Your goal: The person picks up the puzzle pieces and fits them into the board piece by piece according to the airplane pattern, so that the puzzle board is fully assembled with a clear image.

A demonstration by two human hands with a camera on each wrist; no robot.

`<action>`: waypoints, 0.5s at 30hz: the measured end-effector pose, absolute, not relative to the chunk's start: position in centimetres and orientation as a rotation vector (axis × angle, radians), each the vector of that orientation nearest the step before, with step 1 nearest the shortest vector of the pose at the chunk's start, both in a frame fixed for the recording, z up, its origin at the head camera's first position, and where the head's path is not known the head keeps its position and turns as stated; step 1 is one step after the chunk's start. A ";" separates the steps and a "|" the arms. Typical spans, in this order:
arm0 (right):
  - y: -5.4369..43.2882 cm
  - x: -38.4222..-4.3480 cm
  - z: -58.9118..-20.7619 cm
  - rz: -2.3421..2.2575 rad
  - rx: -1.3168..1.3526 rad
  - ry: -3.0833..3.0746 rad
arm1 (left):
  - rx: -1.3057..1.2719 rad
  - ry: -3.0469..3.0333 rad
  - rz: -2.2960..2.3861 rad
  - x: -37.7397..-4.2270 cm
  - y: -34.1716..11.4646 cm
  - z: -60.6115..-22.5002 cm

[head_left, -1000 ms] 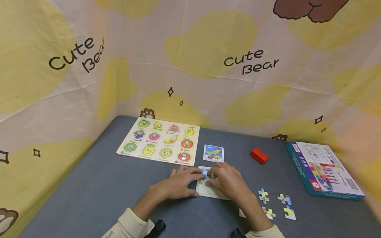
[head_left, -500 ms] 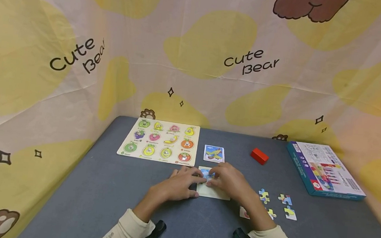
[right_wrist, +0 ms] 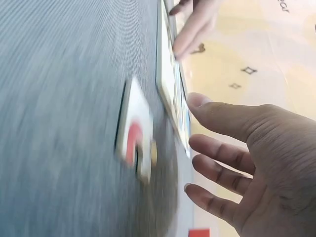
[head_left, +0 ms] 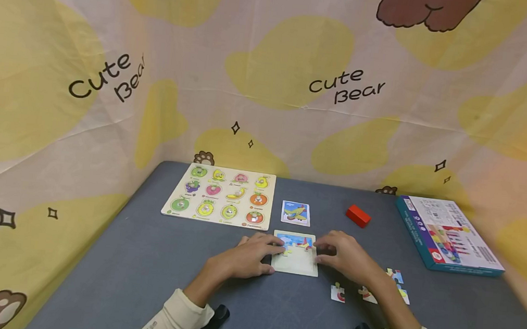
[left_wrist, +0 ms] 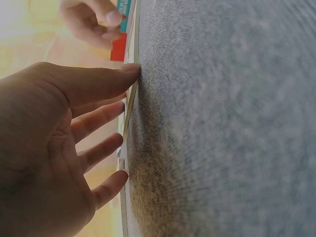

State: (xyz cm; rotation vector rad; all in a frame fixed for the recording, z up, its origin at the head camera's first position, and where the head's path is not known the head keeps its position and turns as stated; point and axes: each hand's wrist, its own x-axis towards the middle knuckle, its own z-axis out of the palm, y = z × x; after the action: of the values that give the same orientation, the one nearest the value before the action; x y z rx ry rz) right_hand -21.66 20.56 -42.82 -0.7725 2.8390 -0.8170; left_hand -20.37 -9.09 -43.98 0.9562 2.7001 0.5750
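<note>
My left hand (head_left: pixel 248 256) rests along the left edge of a pale puzzle board (head_left: pixel 293 265), fingers stretched over it; in the left wrist view the thumb (left_wrist: pixel 106 81) meets the board's edge. Blue-sky pieces with a bit of red and yellow fill the board's upper part, and the lower part is bare. At the right edge my right hand (head_left: pixel 347 258) hovers with loosely bent fingers and nothing in them. A loose jigsaw piece (head_left: pixel 338 294), white with a red curve, lies below the board and shows large in the right wrist view. More jigsaw pieces (head_left: pixel 394 274) are partly hidden by the right forearm.
Above the puzzle board lies a small aeroplane picture card (head_left: pixel 296 213). A fruit board (head_left: pixel 221 201) is at the back left. Toward the right are a red block (head_left: pixel 358 215) and a flat teal-edged box (head_left: pixel 455 233). Printed cloth (head_left: pixel 270 81) walls the table's back and sides.
The right hand has let go of the pieces on the board and moved right to the board's edge, uncovering the upper picture and the lower loose piece. The left hand stays put.
</note>
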 end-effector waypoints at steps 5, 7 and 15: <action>23.1 -20.9 -42.5 -0.767 -0.711 2.862 | 0.961 2.689 0.566 -20.4 -9.0 -43.7; 24.1 -20.6 -42.4 -0.754 -0.696 2.869 | 0.962 2.685 0.562 -20.4 -9.0 -43.7; 27.9 -19.7 -42.4 -0.712 -0.652 2.884 | 0.956 2.670 0.562 -20.3 -9.1 -43.7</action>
State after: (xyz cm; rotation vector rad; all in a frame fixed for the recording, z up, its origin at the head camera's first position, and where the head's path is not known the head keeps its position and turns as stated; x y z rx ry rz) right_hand -19.70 27.90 -42.43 -0.6522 2.8842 -0.7119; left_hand -20.31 -9.12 -43.74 0.9561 2.6699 0.5618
